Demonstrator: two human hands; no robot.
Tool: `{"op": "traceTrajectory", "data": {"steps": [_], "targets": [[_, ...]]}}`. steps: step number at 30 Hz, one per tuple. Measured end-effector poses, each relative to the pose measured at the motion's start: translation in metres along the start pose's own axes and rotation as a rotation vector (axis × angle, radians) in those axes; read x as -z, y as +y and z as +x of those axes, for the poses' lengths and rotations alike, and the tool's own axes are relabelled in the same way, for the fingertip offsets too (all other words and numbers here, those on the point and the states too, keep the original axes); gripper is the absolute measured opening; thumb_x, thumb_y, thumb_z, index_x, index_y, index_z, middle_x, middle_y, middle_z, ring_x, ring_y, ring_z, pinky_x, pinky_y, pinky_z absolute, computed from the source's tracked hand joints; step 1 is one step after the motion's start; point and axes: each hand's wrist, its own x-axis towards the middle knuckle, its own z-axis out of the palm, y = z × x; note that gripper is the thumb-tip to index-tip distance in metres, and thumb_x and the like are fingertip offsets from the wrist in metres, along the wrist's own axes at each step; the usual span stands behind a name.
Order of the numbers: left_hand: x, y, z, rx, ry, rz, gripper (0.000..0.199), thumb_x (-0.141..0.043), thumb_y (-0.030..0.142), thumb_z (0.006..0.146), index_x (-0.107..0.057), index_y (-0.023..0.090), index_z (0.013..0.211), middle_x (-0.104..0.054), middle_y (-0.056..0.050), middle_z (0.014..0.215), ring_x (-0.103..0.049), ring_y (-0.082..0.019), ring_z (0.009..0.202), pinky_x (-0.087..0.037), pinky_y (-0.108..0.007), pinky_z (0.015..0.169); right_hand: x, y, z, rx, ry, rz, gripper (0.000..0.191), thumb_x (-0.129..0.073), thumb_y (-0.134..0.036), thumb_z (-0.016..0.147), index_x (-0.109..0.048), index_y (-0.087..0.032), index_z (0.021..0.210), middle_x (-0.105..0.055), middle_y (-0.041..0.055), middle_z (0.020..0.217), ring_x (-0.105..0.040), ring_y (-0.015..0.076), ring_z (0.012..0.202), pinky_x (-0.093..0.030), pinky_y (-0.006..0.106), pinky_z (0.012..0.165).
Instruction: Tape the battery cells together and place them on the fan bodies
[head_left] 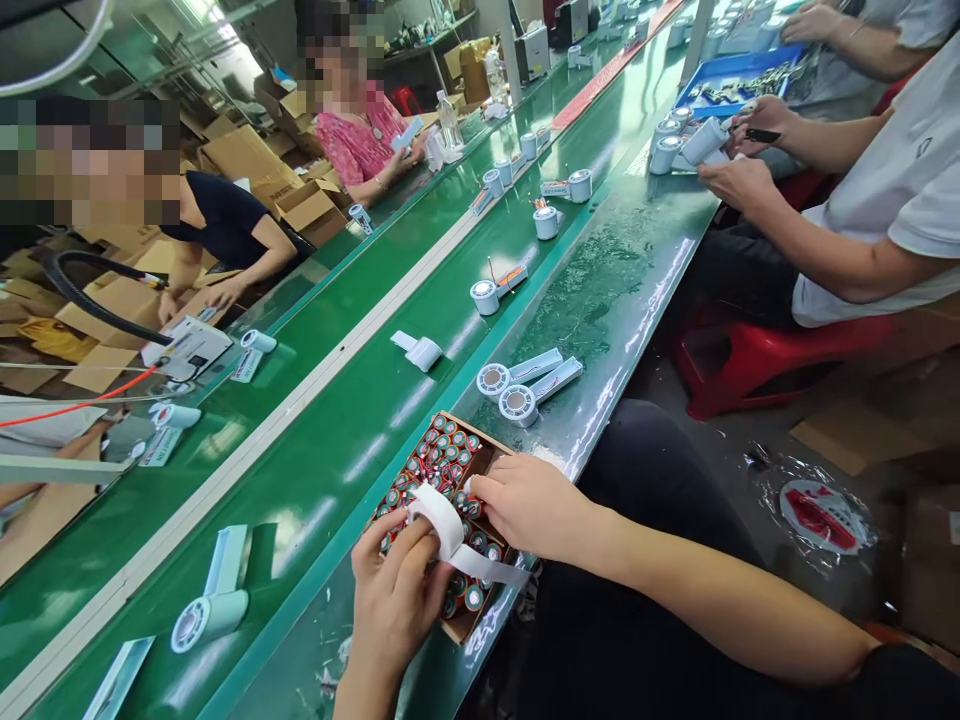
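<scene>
My left hand [397, 575] is closed round a roll of white tape [442, 520], its fingers through and about the ring. A loose strip of the tape trails to the right over a cardboard box [459, 632]. Packed in that box are many round cells [474, 597] with orange rims and red wires. Above the box's right side is my right hand [532, 500], thumb and fingers pinched together near the wires; what they hold is too small to make out. Two white round-headed housings [517, 403] with handles lie just beyond the box.
A green conveyor [322, 420] runs diagonally, carrying more white housings [210, 615]. Across it sit two people, one beside a white device [195, 345]. At the right, a person holds a housing near a blue tray [697, 98]. A red stool [739, 360] stands there.
</scene>
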Motion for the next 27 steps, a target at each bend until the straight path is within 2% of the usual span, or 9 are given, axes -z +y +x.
{"op": "traceTrajectory", "data": {"steps": [4,9,13,16,19,21,24,27], "targets": [[0.001,0.008,0.003,0.086,-0.032,-0.058,0.012,-0.061,0.023,0.092,-0.069,0.024,0.101,-0.075,-0.005,0.111,-0.057,-0.031,0.125,-0.043,-0.050,0.107,0.001,-0.001,-0.005,0.013,0.024,0.008,0.009,-0.061,-0.024,0.097,-0.064,-0.021,0.105,-0.067,0.0052,0.112,-0.056,0.0251,0.105,-0.044,0.038,0.089],[-0.001,0.001,0.004,-0.046,0.017,-0.018,0.016,-0.068,0.026,0.090,-0.070,0.025,0.105,-0.076,-0.003,0.111,-0.057,-0.031,0.124,-0.043,-0.046,0.104,-0.002,-0.004,-0.004,0.000,0.021,0.007,0.011,-0.062,-0.025,0.095,-0.065,-0.022,0.105,-0.065,0.0056,0.117,-0.055,0.0253,0.105,-0.046,0.040,0.087],[0.006,0.004,0.013,-0.052,0.060,-0.051,0.012,-0.064,0.022,0.092,-0.069,0.023,0.103,-0.076,-0.005,0.108,-0.058,-0.029,0.120,-0.046,-0.045,0.101,0.002,0.000,-0.002,0.010,0.021,0.069,0.010,-0.065,-0.021,0.091,-0.065,-0.018,0.100,-0.066,0.0085,0.116,-0.058,0.0268,0.107,-0.048,0.041,0.091],[0.023,0.017,0.025,-0.044,0.172,-0.106,0.015,-0.063,0.019,0.093,-0.066,0.022,0.107,-0.075,-0.007,0.100,-0.059,-0.029,0.117,-0.049,-0.045,0.099,0.013,0.008,-0.011,-0.007,0.131,0.403,0.017,-0.069,-0.015,0.083,-0.064,-0.018,0.098,-0.067,0.0076,0.116,-0.060,0.0246,0.110,-0.049,0.038,0.097],[0.042,0.034,0.039,-0.053,0.249,-0.161,0.017,-0.063,0.018,0.095,-0.066,0.018,0.112,-0.073,-0.009,0.096,-0.058,-0.029,0.117,-0.050,-0.046,0.098,0.031,0.019,-0.035,-0.181,0.309,0.903,0.025,-0.072,-0.017,0.083,-0.063,-0.021,0.106,-0.070,0.0047,0.113,-0.066,0.0201,0.104,-0.053,0.032,0.094],[0.050,0.044,0.048,-0.090,0.235,-0.199,0.016,-0.063,0.017,0.095,-0.067,0.016,0.110,-0.072,-0.010,0.096,-0.055,-0.031,0.121,-0.050,-0.044,0.099,0.044,0.026,-0.055,-0.297,0.353,1.153,0.024,-0.073,-0.023,0.086,-0.062,-0.021,0.108,-0.072,0.0044,0.109,-0.069,0.0193,0.097,-0.055,0.032,0.090],[0.053,0.058,0.066,-0.179,0.164,-0.258,0.017,-0.060,0.012,0.097,-0.067,0.012,0.112,-0.072,-0.010,0.103,-0.052,-0.031,0.127,-0.049,-0.044,0.104,0.061,0.030,-0.077,-0.448,0.271,1.276,0.027,-0.076,-0.026,0.085,-0.065,-0.020,0.109,-0.074,0.0045,0.101,-0.071,0.0199,0.092,-0.058,0.032,0.086],[0.050,0.069,0.087,-0.338,0.107,-0.285,0.020,-0.055,0.008,0.098,-0.068,0.010,0.113,-0.071,-0.010,0.111,-0.051,-0.032,0.127,-0.049,-0.044,0.105,0.071,0.029,-0.086,-0.515,0.173,1.172,0.021,-0.072,-0.022,0.085,-0.072,-0.017,0.105,-0.074,0.0031,0.095,-0.071,0.0186,0.088,-0.057,0.028,0.082]]}}
